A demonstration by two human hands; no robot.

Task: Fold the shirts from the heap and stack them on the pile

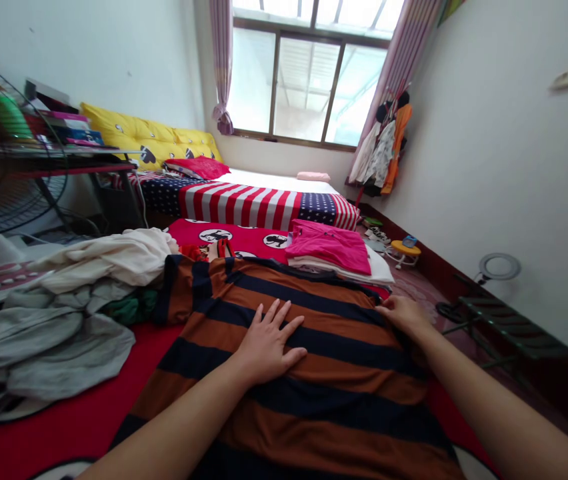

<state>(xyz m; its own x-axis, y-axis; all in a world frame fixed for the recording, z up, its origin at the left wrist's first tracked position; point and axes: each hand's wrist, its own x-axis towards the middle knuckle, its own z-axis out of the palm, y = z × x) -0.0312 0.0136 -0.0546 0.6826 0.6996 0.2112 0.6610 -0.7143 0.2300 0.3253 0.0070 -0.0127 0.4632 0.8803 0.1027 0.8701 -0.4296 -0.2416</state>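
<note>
A brown and navy striped shirt [324,380] lies spread out on the red bedding [79,407], its collar towards the far side. My left hand [270,343] rests flat on the middle of the shirt with the fingers spread. At the shirt's right shoulder, my right hand [404,317] pinches the fabric between thumb and fingers. The left sleeve [179,293] of the shirt lies out to the side. Beyond the collar sits a stack of folded clothes, with a bright pink shirt [329,247] on top.
A loose heap of grey clothes [49,340] and a cream garment [119,257] lies on the left. A fan [9,153] stands at the far left. Another bed with a flag-patterned cover [244,203] is under the window. To the right are a dark green folding stool [509,327] and a ring light [499,267].
</note>
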